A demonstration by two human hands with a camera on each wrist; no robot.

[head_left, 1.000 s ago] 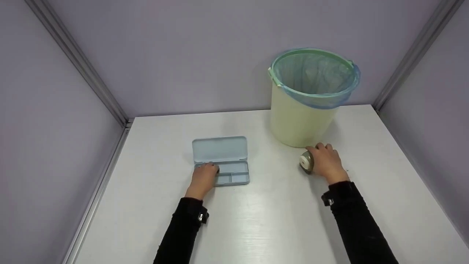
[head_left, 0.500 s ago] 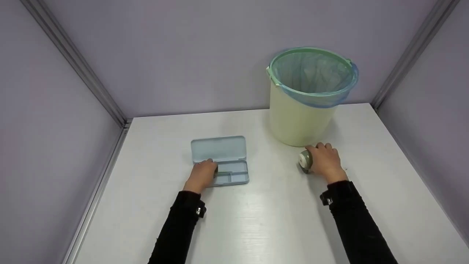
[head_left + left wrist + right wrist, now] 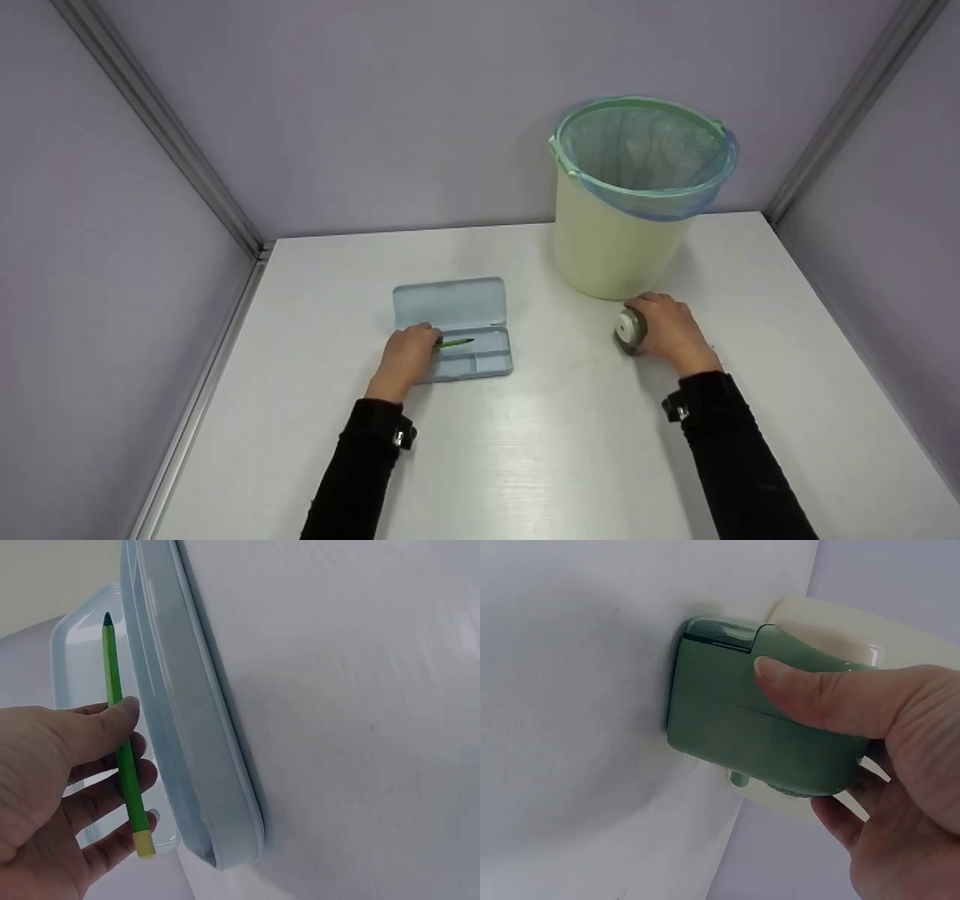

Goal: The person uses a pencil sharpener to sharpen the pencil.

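Observation:
My left hand [image 3: 405, 358] pinches a green pencil [image 3: 112, 671] between thumb and fingers. The pencil's dark tip points away from the palm and its yellow end shows below the fingers. It is over an open light-blue pencil case [image 3: 450, 302], whose lid leans back and whose tray has several compartments. Over on the right, my right hand [image 3: 670, 331] grips a green pencil sharpener [image 3: 757, 716] that stands on the table. In the head view a pale round face of the sharpener [image 3: 628, 328] looks to the left. Part of it hides behind the fingers.
A pale yellow bin [image 3: 619, 247] with a blue liner bag [image 3: 667, 204] stands behind the right hand, near the back wall. The white table [image 3: 510, 465] is walled at the back and on both sides.
The left hand has come back slightly to the left out of the case tray, and the pencil now shows in its fingers. The right hand stays on the sharpener.

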